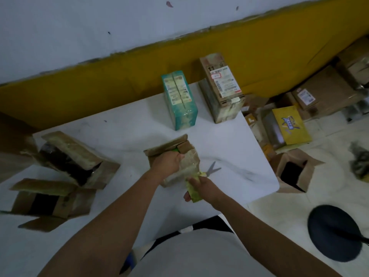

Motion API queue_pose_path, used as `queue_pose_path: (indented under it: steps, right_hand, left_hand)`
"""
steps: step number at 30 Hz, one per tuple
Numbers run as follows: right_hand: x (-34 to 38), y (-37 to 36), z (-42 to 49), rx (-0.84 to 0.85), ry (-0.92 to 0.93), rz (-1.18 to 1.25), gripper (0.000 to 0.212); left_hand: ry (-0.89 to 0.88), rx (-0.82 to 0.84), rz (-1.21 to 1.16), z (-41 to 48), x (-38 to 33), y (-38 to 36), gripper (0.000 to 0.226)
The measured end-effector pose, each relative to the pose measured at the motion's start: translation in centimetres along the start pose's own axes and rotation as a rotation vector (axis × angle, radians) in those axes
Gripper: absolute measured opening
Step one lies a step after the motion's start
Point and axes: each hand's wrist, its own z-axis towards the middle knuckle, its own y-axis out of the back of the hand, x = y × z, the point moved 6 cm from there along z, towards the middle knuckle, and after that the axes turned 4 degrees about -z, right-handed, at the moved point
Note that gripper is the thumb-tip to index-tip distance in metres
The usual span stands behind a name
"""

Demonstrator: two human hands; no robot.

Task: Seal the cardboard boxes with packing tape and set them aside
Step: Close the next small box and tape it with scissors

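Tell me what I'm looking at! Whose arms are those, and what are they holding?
There is no machine here. A person wears a camera on the head, so this one picture looks down at their own two arms. The left hand grips a small cardboard box in the middle of a white table. The right hand holds scissors with yellow-green handles. Their blades are open, right beside that box. At the far edge of the table stand a teal box and a brown box with a label. On the left lie two open boxes. More boxes sit on the floor at the right.
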Motion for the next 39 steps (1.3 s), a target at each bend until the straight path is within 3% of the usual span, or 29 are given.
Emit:
queue_pose_path:
  steps: [3, 6, 9, 11, 13, 16, 18, 22, 26, 32, 36, 39]
  right_hand:
    - [-0.3, -0.8, 1.1, -0.040, -0.063, 0.031, 0.053]
    - [-0.7, -1.4, 2.4, -0.057, -0.164, 0.042, 0.047]
    - [-1.2, -1.0, 3.6, -0.083, -0.165, -0.134, 0.075]
    - [-1.4, -0.4, 3.5, -0.070, -0.135, -0.361, 0.063]
    - [-1.4, 1.8, 3.2, -0.264, -0.089, -0.425, 0.039]
    - [-2.9, 5.4, 2.4, -0.594, -0.157, -0.448, 0.043]
    - [-3.6, 5.8, 2.8, -0.643, -0.227, -0.526, 0.048]
    - [-2.1, 4.2, 4.5, -0.674, -0.186, -0.603, 0.052]
    - [-1.6, 2.1, 6.6, -0.668, -0.120, -0.718, 0.049]
    - [-1.9, 2.7, 8.5, -0.548, 0.121, -0.995, 0.021]
    - [-2.0, 3.8, 7.2, -0.491, 0.245, -1.073, 0.024]
    - [-1.7, 4.1, 5.6, -0.662, 0.226, -0.978, 0.027]
  left_hand:
    - [-0.118, -0.064, 0.148, -0.9, -1.0, 0.7, 0.037]
    - [-0.227, -0.049, 0.263, -2.1, -0.8, 0.0, 0.041]
    - [-0.284, -0.056, 0.510, -2.3, 0.0, -0.6, 0.058]
    - [-0.297, -0.107, 0.635, -2.2, 0.2, -0.5, 0.060]
    - [-0.318, -0.218, 0.697, -2.3, -0.2, 0.0, 0.058]
    - [-0.263, -0.483, 0.661, -3.1, -0.4, 1.3, 0.062]
    - [-0.183, -0.607, 0.570, -4.1, 0.1, 1.6, 0.066]
    - [-0.050, -0.730, 0.499, -5.8, 1.3, 1.0, 0.065]
    - [0.127, -0.800, 0.311, -6.3, 2.6, 0.4, 0.066]
    - [-0.111, -0.811, 0.372, -4.6, 2.8, 1.6, 0.030]
    - [-0.122, -0.747, 0.402, -3.1, 4.5, 2.8, 0.033]
    - [-0.121, -0.710, 0.438, -2.7, 4.7, 3.2, 0.042]
